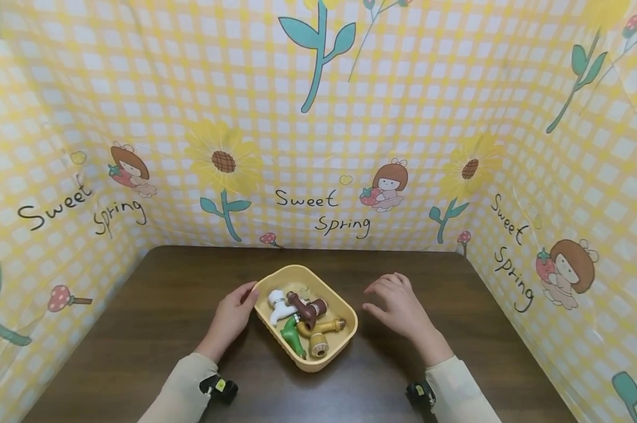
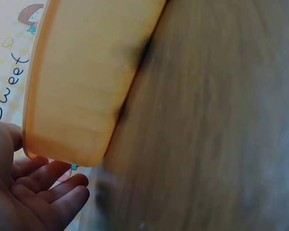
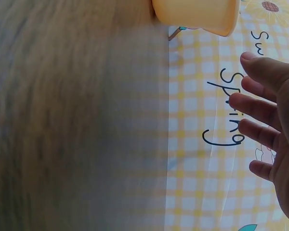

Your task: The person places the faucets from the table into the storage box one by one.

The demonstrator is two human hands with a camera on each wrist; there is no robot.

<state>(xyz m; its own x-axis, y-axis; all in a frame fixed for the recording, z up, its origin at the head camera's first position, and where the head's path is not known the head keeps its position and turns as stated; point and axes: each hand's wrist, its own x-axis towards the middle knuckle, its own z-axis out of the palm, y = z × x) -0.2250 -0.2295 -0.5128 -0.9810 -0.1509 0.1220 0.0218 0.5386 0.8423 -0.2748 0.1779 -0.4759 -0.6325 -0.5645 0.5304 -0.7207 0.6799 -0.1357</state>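
A yellow plastic basket stands at an angle on the dark wooden table, holding several small taps. Among them are a white tap, a brown tap, a green tap and a mustard-yellow tap. At the basket's left corner, my left hand holds the rim between thumb and fingers; the left wrist view shows the thumb against the rim. My right hand hovers to the right of the basket, apart from it, its fingers loosely spread and holding nothing.
The brown tabletop extends around the basket on all sides. A yellow checked cloth with sunflowers and "Sweet Spring" lettering hangs as walls behind the table and at both sides.
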